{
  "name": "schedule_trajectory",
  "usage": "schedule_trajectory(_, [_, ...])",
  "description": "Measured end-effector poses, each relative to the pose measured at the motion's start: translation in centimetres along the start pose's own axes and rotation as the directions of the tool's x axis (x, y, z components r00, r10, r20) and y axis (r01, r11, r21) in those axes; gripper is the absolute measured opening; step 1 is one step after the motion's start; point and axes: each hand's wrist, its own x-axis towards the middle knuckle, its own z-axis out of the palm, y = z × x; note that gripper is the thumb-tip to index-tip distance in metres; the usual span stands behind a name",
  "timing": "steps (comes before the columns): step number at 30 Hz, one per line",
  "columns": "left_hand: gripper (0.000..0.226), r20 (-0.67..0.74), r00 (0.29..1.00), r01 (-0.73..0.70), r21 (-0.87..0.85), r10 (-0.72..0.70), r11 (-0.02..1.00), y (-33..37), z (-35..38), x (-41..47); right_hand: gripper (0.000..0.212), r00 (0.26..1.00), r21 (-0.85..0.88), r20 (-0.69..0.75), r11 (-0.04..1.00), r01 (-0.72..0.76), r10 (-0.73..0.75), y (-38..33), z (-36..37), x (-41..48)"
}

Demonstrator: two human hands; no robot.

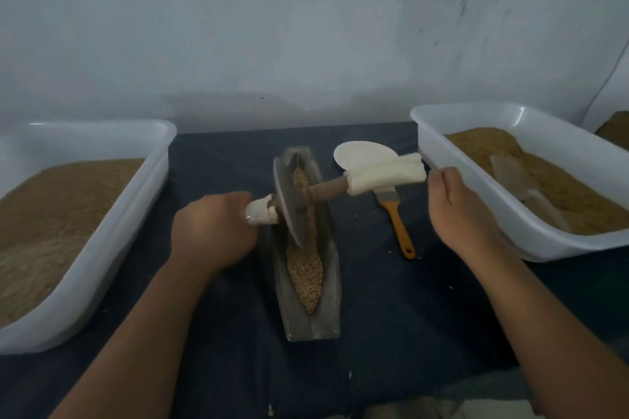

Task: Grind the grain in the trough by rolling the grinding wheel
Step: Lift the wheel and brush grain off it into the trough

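boat-shaped trough lies lengthwise on the dark table cover; looks heavy and stiff, should stay put. grinding wheel stands on edge in its far half, leaning, rim down in the grain; probably heavy with a thin hard edge, so don't grab the disc. take it by the cloth wraps on the wooden axle, soft and grippy. left hand has its fingers curled round the left wrap. right hand is fisted just beside the right wrap, holding nothing. the grain is loose and light.
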Motion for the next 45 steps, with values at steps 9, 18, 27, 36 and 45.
schedule_trajectory(9, [0.01, 0.023, 0.99, 0.14, -0.307, -0.14, 0.941, -0.2, -0.3, 0.0, 0.025, 0.888, -0.167, 0.411, 0.941, 0.294, -0.205, -0.4, 2.0, -0.8])
schedule_trajectory(18, [0.024, 0.117, 0.982, 0.184, -0.491, -0.146, 0.852, -0.2, -0.5, 0.2, 0.007, 0.882, 0.275, 0.0, 0.848, 0.453, -0.471, -2.9, -0.2, -1.8])
schedule_trajectory(27, [0.029, 0.222, 0.962, 0.266, -0.629, -0.159, 0.73, -0.1, -0.1, 0.2, 0.029, 0.912, 0.514, -0.109, 0.763, 0.392, -0.395, -12.2, 4.1, 1.2])
schedule_trajectory(36, [0.01, 0.15, 0.957, 0.284, -0.64, -0.247, 0.713, -1.6, 0.1, 0.7, 0.031, 0.82, 0.263, 0.042, 0.798, 0.542, -0.571, -11.8, 6.3, 0.0])
schedule_trajectory(45, [0.007, 0.117, 0.965, 0.251, -0.664, -0.234, 0.705, -1.5, -0.2, 0.5, 0.028, 0.875, 0.331, 0.108, 0.847, 0.417, -0.473, -12.2, 5.6, 1.4])
